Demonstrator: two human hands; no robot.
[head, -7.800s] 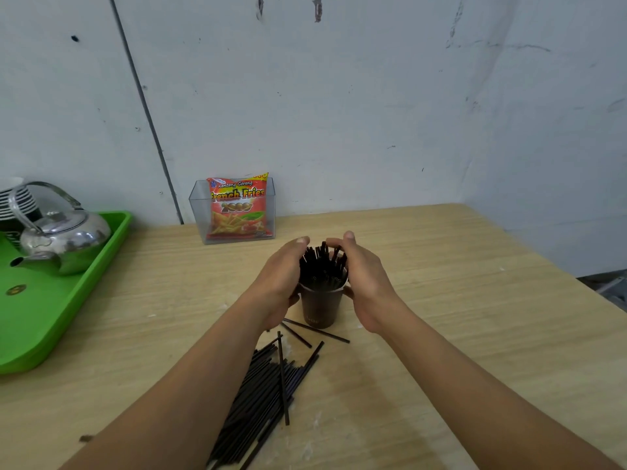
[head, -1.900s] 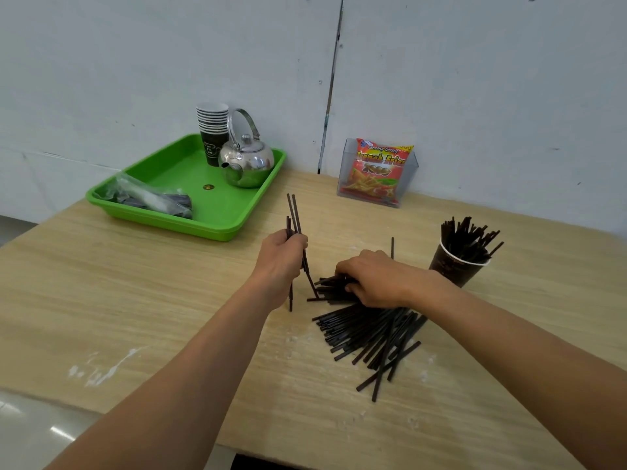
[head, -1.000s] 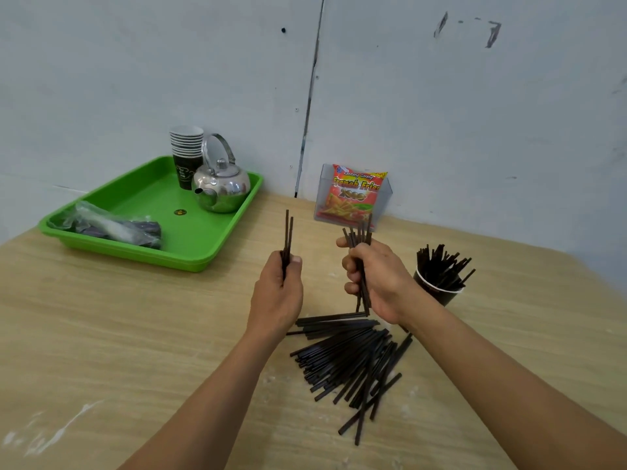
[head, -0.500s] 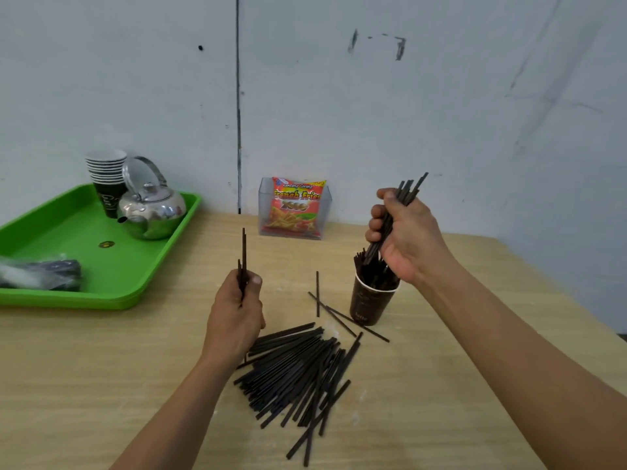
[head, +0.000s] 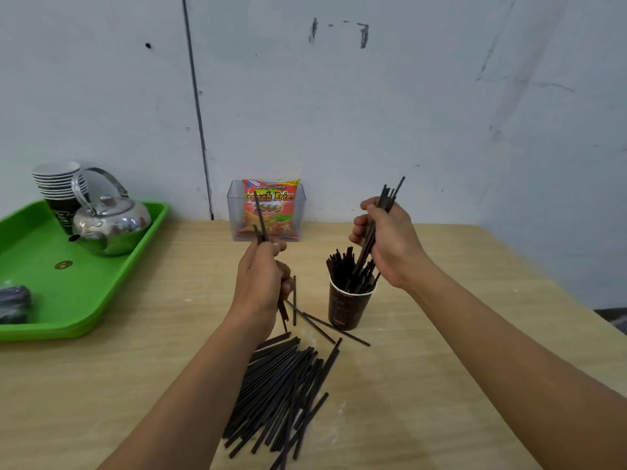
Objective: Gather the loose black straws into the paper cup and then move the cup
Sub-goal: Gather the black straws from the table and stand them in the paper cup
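As seen from the head, right hand [head: 390, 245], clamped on thin black plastic straws [head: 386, 198], has sunk their tips into the brown paper cup [head: 347, 307]; left hand [head: 263, 283], nine o'clock of it, grips a few more; loose pile [head: 281, 391] at six o'clock remains.

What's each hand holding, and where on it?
The right hand grips a bundle of black straws near mid-length, lower ends at the paper cup. The left hand grips a few straws around their middle.

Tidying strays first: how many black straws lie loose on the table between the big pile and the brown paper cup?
3 black straws: one beside the left hand, two slanting before the brown paper cup. The hand may hide others.
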